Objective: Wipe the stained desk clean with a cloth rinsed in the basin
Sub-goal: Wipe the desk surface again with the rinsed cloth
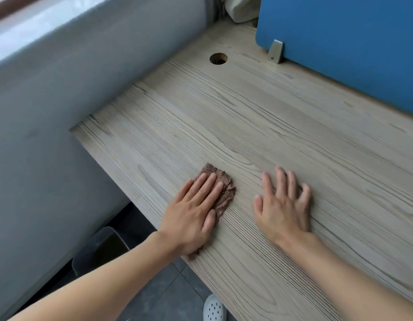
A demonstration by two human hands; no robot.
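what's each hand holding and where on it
Neither grips anything. The left hand lies flat on the cloth, pressing its middle onto the desk. The right hand rests bare on the desk.

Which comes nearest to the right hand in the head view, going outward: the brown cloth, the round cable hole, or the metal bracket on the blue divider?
From the right hand:
1. Brown cloth, just to its left, under the left hand.
2. Round cable hole, far back, left.
3. Metal bracket, far back at the blue divider; too close to the hole to rank.
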